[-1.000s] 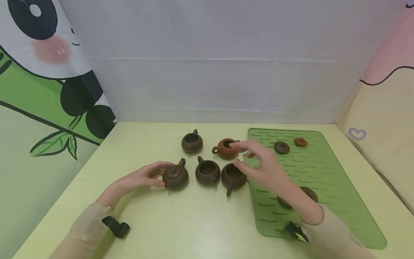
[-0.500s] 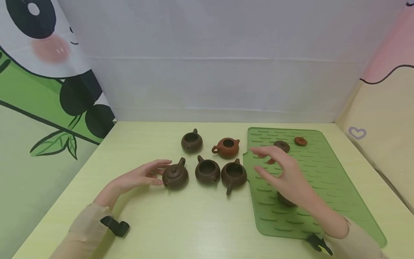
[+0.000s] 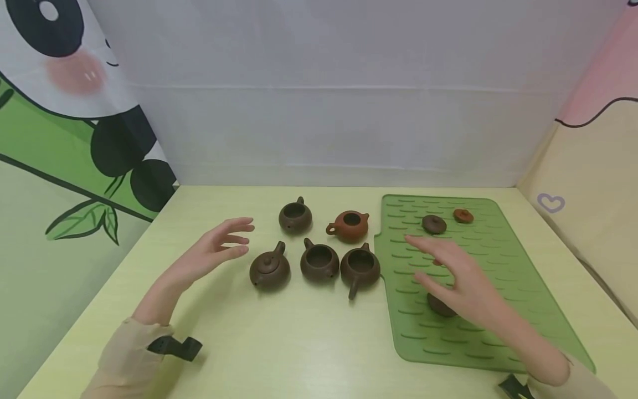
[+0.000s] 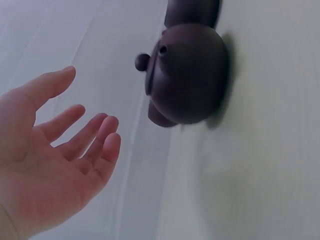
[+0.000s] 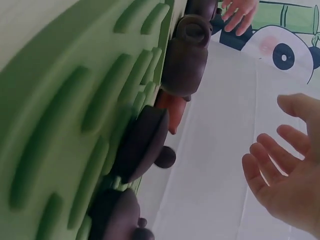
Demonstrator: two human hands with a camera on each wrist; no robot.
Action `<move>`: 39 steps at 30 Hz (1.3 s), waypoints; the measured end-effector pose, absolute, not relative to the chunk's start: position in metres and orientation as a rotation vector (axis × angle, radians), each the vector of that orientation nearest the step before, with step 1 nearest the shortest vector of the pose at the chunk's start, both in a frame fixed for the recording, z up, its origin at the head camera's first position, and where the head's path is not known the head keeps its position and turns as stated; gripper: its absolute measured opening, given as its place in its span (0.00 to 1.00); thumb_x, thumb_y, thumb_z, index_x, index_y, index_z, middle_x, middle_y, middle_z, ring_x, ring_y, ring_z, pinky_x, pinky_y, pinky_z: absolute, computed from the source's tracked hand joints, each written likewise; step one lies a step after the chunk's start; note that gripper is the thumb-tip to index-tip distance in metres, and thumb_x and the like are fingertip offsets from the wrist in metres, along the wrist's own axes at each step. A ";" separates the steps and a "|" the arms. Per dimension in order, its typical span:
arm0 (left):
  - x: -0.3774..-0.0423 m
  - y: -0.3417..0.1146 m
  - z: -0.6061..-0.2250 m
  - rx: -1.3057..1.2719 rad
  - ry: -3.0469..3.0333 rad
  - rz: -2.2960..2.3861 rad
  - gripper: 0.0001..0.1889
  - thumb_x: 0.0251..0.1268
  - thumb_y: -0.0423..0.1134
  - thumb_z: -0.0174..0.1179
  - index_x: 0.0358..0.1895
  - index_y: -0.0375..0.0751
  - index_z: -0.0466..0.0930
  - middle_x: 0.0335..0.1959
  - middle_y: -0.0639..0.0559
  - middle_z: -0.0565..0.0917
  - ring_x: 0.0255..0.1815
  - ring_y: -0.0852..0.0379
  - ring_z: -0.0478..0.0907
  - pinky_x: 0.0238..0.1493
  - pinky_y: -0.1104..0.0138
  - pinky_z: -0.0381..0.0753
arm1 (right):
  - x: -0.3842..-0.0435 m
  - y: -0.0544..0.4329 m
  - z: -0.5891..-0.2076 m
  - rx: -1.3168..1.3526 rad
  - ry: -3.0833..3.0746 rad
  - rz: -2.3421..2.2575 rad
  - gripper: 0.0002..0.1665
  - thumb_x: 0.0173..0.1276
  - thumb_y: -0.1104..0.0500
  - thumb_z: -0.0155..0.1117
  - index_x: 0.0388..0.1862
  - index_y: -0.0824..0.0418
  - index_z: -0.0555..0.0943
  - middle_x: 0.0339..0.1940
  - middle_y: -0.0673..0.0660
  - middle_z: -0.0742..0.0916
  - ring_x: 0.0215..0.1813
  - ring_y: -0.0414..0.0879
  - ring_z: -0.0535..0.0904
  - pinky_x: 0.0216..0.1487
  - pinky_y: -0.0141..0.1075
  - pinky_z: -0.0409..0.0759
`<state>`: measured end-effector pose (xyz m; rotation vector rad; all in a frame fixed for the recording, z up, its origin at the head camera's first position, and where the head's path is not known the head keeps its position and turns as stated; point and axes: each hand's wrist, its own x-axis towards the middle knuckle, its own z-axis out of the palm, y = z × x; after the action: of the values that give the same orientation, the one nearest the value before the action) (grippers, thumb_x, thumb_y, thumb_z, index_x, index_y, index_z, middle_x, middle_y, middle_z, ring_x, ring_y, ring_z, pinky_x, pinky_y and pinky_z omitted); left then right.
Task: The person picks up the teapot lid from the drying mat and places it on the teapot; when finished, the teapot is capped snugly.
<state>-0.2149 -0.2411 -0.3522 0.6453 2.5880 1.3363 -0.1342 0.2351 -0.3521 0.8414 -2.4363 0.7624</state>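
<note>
My left hand (image 3: 211,249) is raised to the left of a dark brown teapot (image 3: 269,272), its fingers spread and holding nothing. That teapot wears its lid; in the left wrist view its knob and spout show, apart from the fingertips. Right of it stand two lidless dark teapots, a middle one (image 3: 319,269) and a right one (image 3: 361,272) with its handle toward me. Over the green mat (image 3: 428,343) hovers my right hand (image 3: 463,282), fingers apart, nothing held. A dark lid (image 3: 441,306) lies partly hidden under it; the right wrist view shows dark lids (image 5: 142,145) on the mat.
Behind the row stand a lidless dark teapot (image 3: 296,217) and a reddish one (image 3: 350,226), also lidless. At the mat's far end lie a dark lid (image 3: 434,224) and a small reddish lid (image 3: 463,216). A pale cloth wall (image 3: 324,138) bounds the table's back.
My right hand has moved rightward from above the right teapots to over the mat. My left hand has let go of the lidded teapot and lifted up and left.
</note>
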 end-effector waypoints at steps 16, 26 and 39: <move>-0.223 -0.188 -0.339 1.044 2.613 1.332 0.32 0.66 0.33 0.64 0.72 0.52 0.66 0.70 0.55 0.71 0.64 0.62 0.72 0.63 0.61 0.76 | -0.120 0.264 -0.365 0.867 -2.735 0.597 0.51 0.61 0.55 0.73 0.79 0.44 0.57 0.77 0.46 0.68 0.68 0.44 0.66 0.60 0.50 0.69; -0.234 -0.161 -0.339 1.157 2.604 1.065 0.36 0.61 0.41 0.69 0.72 0.50 0.65 0.71 0.54 0.70 0.69 0.50 0.69 0.63 0.48 0.74 | -0.116 0.277 -0.366 0.868 -2.706 0.550 0.50 0.58 0.55 0.75 0.77 0.46 0.62 0.73 0.47 0.72 0.65 0.44 0.67 0.58 0.45 0.63; -0.247 -0.144 -0.344 1.258 2.600 0.698 0.40 0.56 0.49 0.71 0.72 0.47 0.66 0.73 0.51 0.70 0.75 0.46 0.61 0.74 0.45 0.59 | -0.119 0.286 -0.370 0.849 -2.712 0.507 0.40 0.59 0.52 0.75 0.70 0.48 0.71 0.65 0.50 0.80 0.62 0.48 0.70 0.56 0.51 0.67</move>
<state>-0.2468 -0.1439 -0.3443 1.2580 2.6004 0.6977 -0.1185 0.2863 -0.3701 0.8495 -2.7124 0.5070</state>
